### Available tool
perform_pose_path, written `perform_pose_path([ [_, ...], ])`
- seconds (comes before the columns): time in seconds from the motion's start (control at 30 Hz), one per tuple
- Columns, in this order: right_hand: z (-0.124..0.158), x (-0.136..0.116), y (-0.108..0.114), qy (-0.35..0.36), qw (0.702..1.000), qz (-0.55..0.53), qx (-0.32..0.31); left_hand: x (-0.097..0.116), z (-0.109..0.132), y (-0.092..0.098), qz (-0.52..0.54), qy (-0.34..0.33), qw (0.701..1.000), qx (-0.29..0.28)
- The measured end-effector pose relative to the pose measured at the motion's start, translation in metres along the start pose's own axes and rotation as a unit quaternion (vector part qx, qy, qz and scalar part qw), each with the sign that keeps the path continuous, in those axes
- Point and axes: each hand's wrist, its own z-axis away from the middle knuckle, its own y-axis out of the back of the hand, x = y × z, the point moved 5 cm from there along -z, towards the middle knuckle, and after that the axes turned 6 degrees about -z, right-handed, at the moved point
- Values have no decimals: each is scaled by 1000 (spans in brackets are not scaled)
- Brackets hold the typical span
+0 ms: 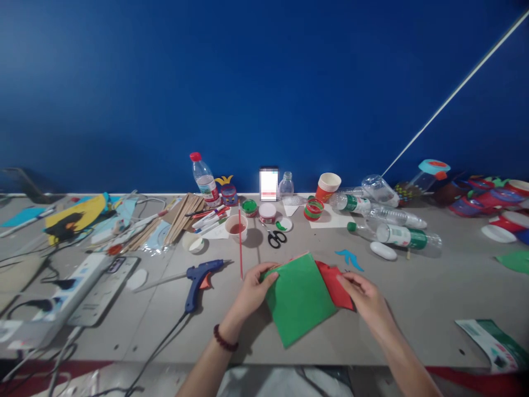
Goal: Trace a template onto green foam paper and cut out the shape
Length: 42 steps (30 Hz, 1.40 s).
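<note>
My left hand (pixel 260 286) pinches the upper left edge of a stack of green paper (pixel 301 298), thumb on top. More sheets show as a thin edge behind the green one. On the right, my right hand (pixel 363 295) grips a sheet of red paper (pixel 335 284) that sticks out from behind the green stack. Both papers are raised over the table's front part. Beyond them lie black-handled scissors (pixel 276 238) and some blue paper cut-outs (pixel 349 259). To the left rests a blue hot glue gun (pixel 202 281).
A paper cup (pixel 237 229) with a red brush (pixel 240 248) stands behind my left hand. Several plastic bottles (pixel 400 236) lie at the back right. Wooden sticks (pixel 182 218) and a power strip (pixel 74 286) are on the left. A phone (pixel 269 184) leans against the blue wall.
</note>
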Motion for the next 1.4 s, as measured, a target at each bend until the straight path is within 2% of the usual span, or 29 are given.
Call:
perform_pose_path([
  [0.1, 2, 0, 18, -25, 999, -28, 40, -2, 0, 2, -22, 3, 1000, 18],
  [0.23, 3, 1, 40, -60, 994, -73, 64, 0, -1, -7, -52, -3, 999, -8],
  [0.33, 4, -6, 46, -85, 988, -118, 60, -1, -1, -13, -46, -2, 999, -9],
  [0.5, 11, -17, 38, -159, 959, -232, 26, -6, 2, -13, 10, 14, 1000, 24],
  [0.6, 12, -18, 35, -150, 944, -295, 16, -5, 4, -9, 46, 23, 998, 36],
  [0.73, 10, -18, 26, -117, 944, -305, -46, -1, 6, -6, 85, 24, 996, 10],
  [0.8, 12, -18, 20, -138, 939, -307, -65, 0, 7, -5, 90, 23, 996, 7],
  [0.97, 19, -27, 8, -248, 920, -275, -127, 4, 11, -7, 65, 1, 998, -17],
  [1.03, 18, -32, 9, -250, 931, -223, -143, 6, 13, -9, 46, -16, 998, -33],
  [1.17, 11, -38, 18, -233, 961, -100, -109, 12, 19, -8, -7, -43, 998, -35],
  [1.23, 9, -41, 16, -221, 958, -131, -129, 13, 22, -6, -18, -48, 999, -16],
  [1.33, 10, -45, 5, -215, 928, -237, -192, 12, 26, -5, -7, -47, 999, 6],
  [1.4, 10, -46, 2, -220, 915, -282, -188, 10, 29, -5, 3, -41, 999, 15],
])
